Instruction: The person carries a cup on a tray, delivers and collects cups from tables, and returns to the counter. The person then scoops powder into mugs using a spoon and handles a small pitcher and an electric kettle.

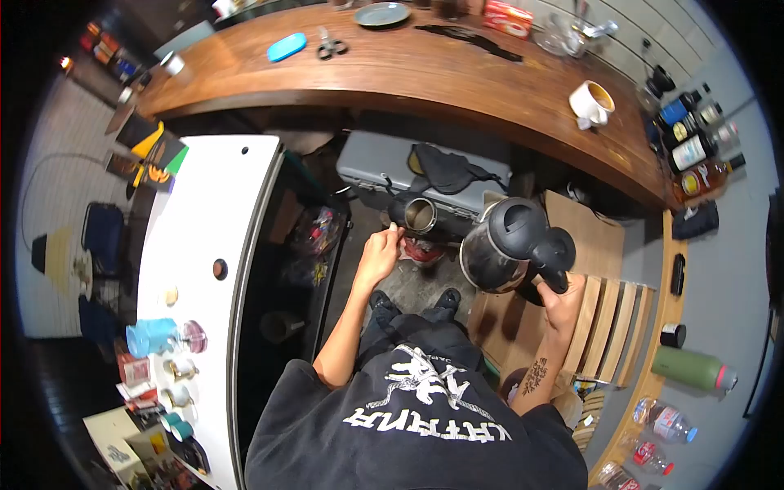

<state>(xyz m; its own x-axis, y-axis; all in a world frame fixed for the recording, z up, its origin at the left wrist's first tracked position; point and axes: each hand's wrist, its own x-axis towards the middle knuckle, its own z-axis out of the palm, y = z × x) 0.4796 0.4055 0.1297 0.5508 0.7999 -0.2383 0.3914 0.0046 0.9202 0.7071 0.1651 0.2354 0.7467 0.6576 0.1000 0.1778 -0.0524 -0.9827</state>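
My right hand (562, 302) grips the handle of a black electric kettle (488, 260), its lid shut, held at the right in front of my body. To its left, my left hand (380, 255) is closed at the near side of a small metal cup (420, 214). The cup's round mouth faces up towards me, and its inside looks greyish brown. A short gap separates cup and kettle. How the left fingers hold the cup is partly hidden, and I cannot tell if there is liquid in it.
A wooden counter (367, 86) runs across the front, bearing a white mug (590, 104), scissors (331, 46) and a blue case (287, 47). Below it stands a grey box (376, 159) with a black cloth on top. A white-topped cabinet (192, 245) flanks my left; bottles (694, 153) line the right.
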